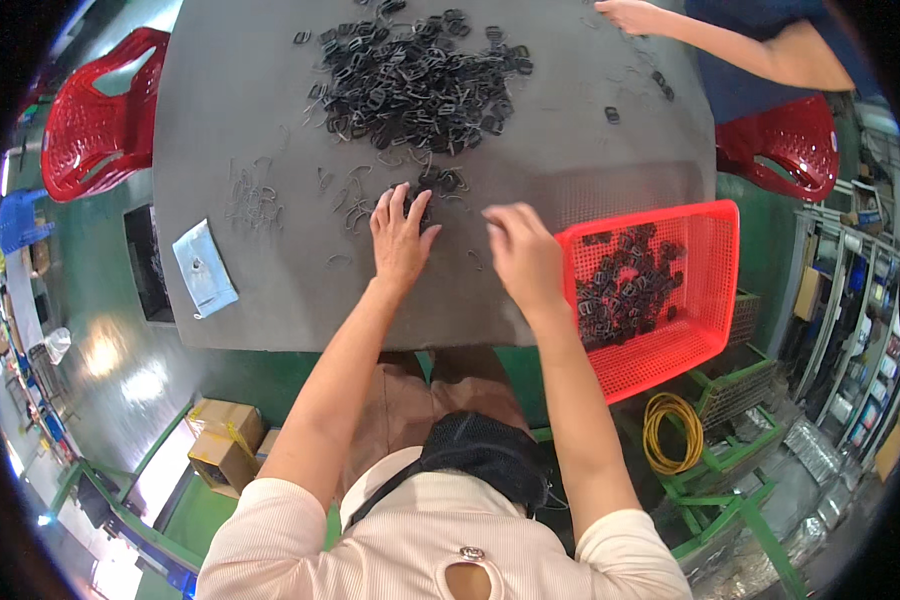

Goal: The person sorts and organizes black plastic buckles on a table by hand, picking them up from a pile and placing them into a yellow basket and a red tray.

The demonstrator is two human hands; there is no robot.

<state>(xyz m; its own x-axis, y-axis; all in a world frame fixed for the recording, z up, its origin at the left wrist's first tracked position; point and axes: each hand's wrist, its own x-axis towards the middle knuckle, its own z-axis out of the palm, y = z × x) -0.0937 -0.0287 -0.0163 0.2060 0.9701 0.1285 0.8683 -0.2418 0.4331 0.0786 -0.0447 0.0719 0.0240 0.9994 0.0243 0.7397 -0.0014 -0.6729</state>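
My left hand point(402, 240) rests on the grey table, fingers spread, its fingertips at a few small black buckles point(440, 181). Just right of it, my right hand point(523, 252) is raised with its fingers curled in, slightly blurred; whether anything is between them I cannot make out. Beyond both hands lies a large heap of black plastic buckles point(410, 80), many with thin wire-like strands. Loose thin strands point(255, 195) are scattered to the left of my left hand. A red plastic basket point(660, 375) with black buckles inside stands next to my right forearm.
A light-blue face mask point(205, 268) lies at the table's left edge. Across the table at the far right, another person's hand point(630, 16) is near a few loose buckles point(660, 84). Red chairs point(105, 115) stand at both sides. A yellow coil point(673, 432) sits below the basket.
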